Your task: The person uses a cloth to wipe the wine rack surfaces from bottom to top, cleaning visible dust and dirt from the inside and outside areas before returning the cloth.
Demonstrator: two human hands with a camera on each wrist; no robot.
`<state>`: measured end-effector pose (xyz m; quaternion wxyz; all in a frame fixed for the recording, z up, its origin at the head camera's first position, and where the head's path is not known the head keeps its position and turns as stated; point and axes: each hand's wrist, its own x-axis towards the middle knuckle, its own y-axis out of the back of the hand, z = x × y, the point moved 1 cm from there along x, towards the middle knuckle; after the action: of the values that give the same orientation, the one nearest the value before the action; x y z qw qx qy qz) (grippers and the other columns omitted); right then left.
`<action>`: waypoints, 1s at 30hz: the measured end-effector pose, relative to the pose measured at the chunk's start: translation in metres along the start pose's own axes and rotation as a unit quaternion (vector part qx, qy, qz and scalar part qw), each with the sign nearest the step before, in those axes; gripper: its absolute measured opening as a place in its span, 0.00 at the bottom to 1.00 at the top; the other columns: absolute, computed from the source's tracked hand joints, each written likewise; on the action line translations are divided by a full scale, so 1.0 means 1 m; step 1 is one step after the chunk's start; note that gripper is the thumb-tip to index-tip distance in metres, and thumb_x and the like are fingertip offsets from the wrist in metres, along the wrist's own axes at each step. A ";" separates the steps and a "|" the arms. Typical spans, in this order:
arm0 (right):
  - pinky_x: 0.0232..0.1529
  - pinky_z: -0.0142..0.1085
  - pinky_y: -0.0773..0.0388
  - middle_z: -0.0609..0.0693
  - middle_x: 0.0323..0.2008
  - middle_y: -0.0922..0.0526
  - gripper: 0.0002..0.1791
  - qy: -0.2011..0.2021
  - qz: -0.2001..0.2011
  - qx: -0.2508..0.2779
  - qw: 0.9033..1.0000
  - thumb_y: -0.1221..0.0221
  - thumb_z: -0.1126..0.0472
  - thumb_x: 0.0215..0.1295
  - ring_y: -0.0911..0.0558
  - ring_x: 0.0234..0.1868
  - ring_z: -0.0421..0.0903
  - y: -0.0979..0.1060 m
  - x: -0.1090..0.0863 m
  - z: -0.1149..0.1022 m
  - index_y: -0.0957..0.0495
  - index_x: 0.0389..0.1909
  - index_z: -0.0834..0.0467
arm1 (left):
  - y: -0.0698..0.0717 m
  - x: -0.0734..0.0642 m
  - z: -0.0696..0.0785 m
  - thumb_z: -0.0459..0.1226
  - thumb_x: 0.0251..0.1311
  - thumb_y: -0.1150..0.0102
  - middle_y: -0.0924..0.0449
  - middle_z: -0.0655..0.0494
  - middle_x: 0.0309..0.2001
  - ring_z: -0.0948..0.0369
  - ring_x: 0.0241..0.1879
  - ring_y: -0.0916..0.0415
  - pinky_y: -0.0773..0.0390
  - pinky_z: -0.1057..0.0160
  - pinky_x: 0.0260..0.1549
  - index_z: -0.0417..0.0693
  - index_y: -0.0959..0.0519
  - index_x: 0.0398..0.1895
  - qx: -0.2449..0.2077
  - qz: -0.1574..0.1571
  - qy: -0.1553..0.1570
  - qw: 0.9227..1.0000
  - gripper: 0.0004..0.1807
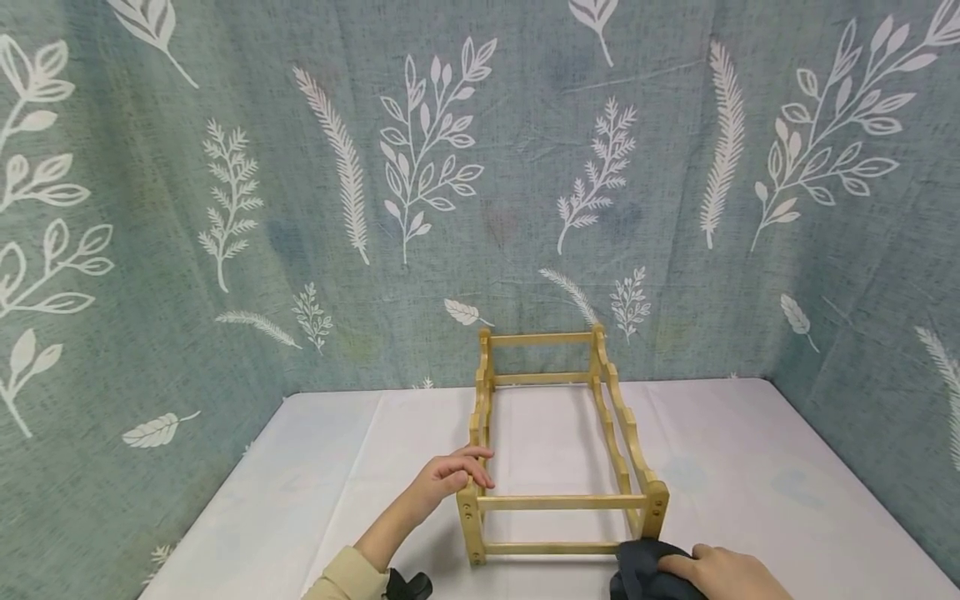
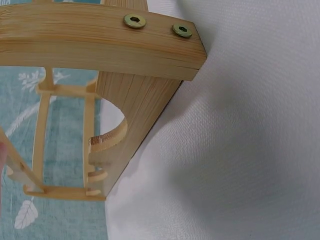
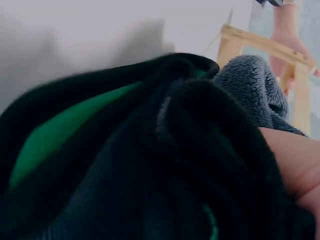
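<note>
A bamboo rack (image 1: 562,502) with notched side rails stands lengthwise on the white-covered table. My left hand (image 1: 450,475) rests at its near left rail, fingers loosely extended across the top. Brass-coloured screws show on the rack's end post (image 2: 160,25) in the left wrist view. At the rack's near right corner, my right hand (image 1: 727,575) grips a bunched dark cloth item (image 1: 648,571). Seen from the right wrist, this item has a grey terry-like part (image 3: 245,85), thick black edging and a green inside (image 3: 65,130). Its folds hide most of the right fingers.
A blue-green curtain (image 1: 510,208) with white leaf prints hangs behind the table and along both sides. The white tablecloth (image 1: 405,442) spreads around the rack. A black device (image 1: 408,586) sits by the left wrist.
</note>
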<state>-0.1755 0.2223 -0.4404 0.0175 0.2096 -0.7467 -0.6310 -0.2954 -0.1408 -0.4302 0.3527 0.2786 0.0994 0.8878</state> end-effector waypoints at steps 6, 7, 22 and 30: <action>0.19 0.32 0.36 0.39 0.23 0.32 0.23 0.082 0.083 -0.025 0.993 0.34 0.48 0.49 0.36 0.20 0.33 0.033 -0.019 0.001 0.25 0.47 0.48 | -0.002 0.000 0.001 0.38 0.69 0.61 0.19 0.49 0.39 0.62 0.61 0.37 0.45 0.45 0.60 0.35 0.24 0.33 0.000 -0.004 -0.010 1.000 0.17; 0.18 0.31 0.38 0.38 0.23 0.33 0.22 0.092 0.104 -0.028 0.990 0.33 0.52 0.48 0.37 0.20 0.32 0.039 -0.024 0.001 0.24 0.47 0.48 | -0.002 0.001 0.000 0.37 0.69 0.62 0.19 0.49 0.39 0.62 0.61 0.37 0.45 0.47 0.60 0.35 0.24 0.33 -0.001 -0.005 -0.013 1.000 0.17; 0.18 0.29 0.39 0.36 0.23 0.32 0.18 0.122 0.133 0.005 0.984 0.34 0.61 0.47 0.37 0.20 0.30 0.040 -0.019 0.012 0.22 0.42 0.48 | 0.000 0.000 -0.002 0.36 0.68 0.61 0.19 0.50 0.38 0.65 0.61 0.38 0.44 0.55 0.62 0.37 0.24 0.33 -0.010 0.003 0.007 1.000 0.16; 0.22 0.34 0.33 0.36 0.24 0.28 0.18 0.083 0.038 0.062 0.994 0.33 0.49 0.46 0.30 0.22 0.34 0.013 0.002 0.018 0.22 0.40 0.47 | -0.001 0.000 0.000 0.37 0.69 0.61 0.19 0.49 0.37 0.63 0.61 0.37 0.45 0.43 0.60 0.37 0.24 0.33 -0.008 0.002 -0.009 1.000 0.16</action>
<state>-0.1867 0.2394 -0.4320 0.0907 0.2337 -0.7877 -0.5628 -0.2950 -0.1401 -0.4304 0.3544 0.2834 0.0884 0.8867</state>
